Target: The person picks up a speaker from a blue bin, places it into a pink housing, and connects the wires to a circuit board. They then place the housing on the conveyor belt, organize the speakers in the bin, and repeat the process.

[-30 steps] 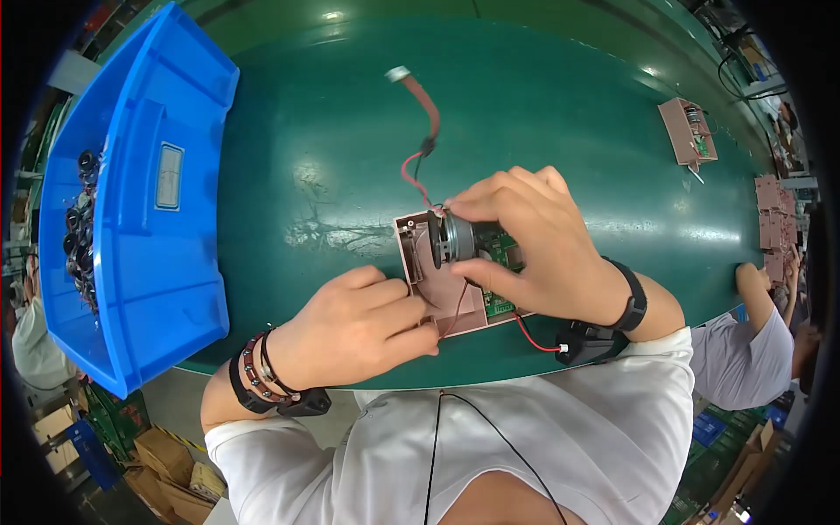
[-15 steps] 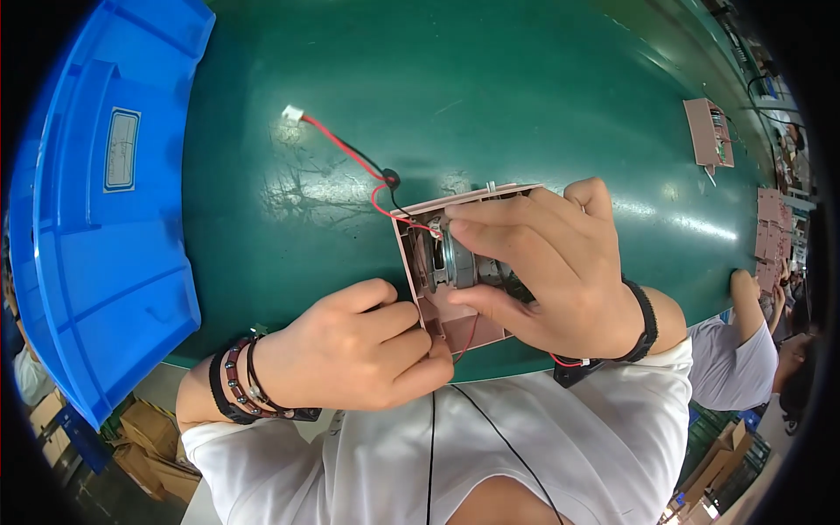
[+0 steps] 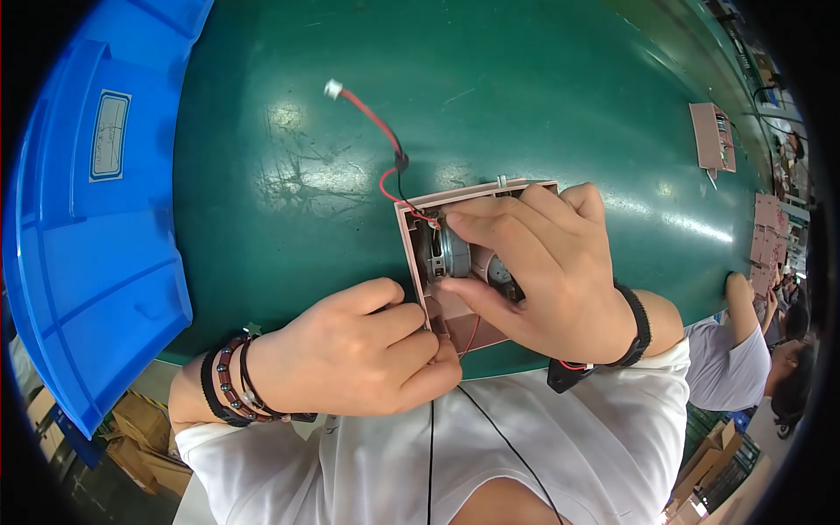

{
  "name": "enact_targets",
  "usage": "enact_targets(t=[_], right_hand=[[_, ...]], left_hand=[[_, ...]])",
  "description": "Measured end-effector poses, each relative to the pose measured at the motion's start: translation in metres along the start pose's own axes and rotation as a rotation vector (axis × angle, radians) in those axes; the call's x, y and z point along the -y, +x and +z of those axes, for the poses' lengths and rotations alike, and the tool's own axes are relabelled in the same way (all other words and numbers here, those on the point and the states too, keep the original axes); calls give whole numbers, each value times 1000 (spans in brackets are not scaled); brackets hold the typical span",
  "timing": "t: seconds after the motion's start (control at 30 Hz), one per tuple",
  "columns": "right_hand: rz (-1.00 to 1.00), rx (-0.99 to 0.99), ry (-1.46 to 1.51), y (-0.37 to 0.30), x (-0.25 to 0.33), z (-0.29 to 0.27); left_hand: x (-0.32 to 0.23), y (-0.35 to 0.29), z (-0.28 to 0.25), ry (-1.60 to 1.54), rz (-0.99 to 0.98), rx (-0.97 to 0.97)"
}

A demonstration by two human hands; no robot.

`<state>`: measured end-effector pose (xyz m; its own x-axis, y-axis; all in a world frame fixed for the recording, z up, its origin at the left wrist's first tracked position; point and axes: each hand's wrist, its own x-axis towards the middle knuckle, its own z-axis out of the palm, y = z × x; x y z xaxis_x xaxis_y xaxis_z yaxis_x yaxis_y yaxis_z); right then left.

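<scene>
In front of me a shallow pink plastic housing (image 3: 481, 339) lies open side up on the bench. My left hand (image 3: 372, 350) is closed on its near left corner, with the fingertips hidden against the wall. Inside the housing, against its left wall, sits a round metal speaker (image 3: 455, 254). My right hand (image 3: 560, 262) reaches in from the right, thumb and fingers around the speaker. From the speaker a red and black wire pair (image 3: 383, 131) runs out over the far left wall to a white connector (image 3: 333, 88). Another round part (image 3: 500, 269) is partly covered by my right hand.
A blue bin (image 3: 131, 210) stands along the left of the green bench (image 3: 289, 245). Far right are another pink housing (image 3: 710, 138) and stacked pink parts (image 3: 766, 232). A co-worker (image 3: 731, 359) sits at right. Cardboard boxes (image 3: 140, 429) lie low at left.
The wire pair and its white connector have swung right and away from me. The housing has shifted slightly right, and my right thumb sits a little farther left along the speaker.
</scene>
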<state>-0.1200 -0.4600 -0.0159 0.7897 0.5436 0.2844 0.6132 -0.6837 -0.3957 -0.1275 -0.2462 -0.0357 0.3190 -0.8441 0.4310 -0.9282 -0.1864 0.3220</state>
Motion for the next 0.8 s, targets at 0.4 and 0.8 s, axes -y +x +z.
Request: enact_targets(t=[0.4, 0.8], right_hand=[[-22, 10, 35, -1, -4, -1], [-16, 22, -1, -2, -1, -2]], left_hand=[[-3, -1, -4, -19, -41, 58], [-2, -2, -6, -31, -40, 71]])
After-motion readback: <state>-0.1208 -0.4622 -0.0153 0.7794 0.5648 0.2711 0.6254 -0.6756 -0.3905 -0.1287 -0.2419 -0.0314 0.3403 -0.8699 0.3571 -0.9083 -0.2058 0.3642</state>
